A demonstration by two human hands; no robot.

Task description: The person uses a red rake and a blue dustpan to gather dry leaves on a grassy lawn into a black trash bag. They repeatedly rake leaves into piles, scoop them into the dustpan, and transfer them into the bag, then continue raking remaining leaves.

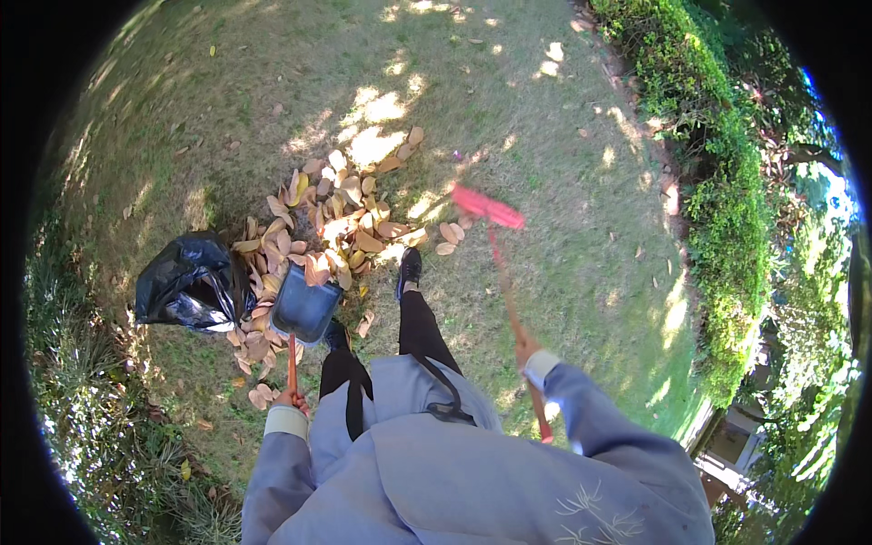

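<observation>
My left hand [291, 400] grips the reddish handle of a dark dustpan [308, 310], whose front edge meets a heap of dry leaves [347, 211]. A few leaves overlap that front edge, while most of the pan's inside shows bare. Out to the right, my right hand [526, 351] holds the wooden stick of a broom [507, 293]. Its red head [488, 207] is blurred and lies apart from the heap, just right of a few loose leaves [451, 235]. Left of the dustpan slumps a black plastic bag [194, 283], its mouth partly open and its contents hidden.
Dry, patchy grass [579, 272] spreads around my feet. My black shoe [409, 267] stands close to the heap's lower right edge. A green hedge [729, 225] borders the lawn on the right, and low plants [88, 409] line the left.
</observation>
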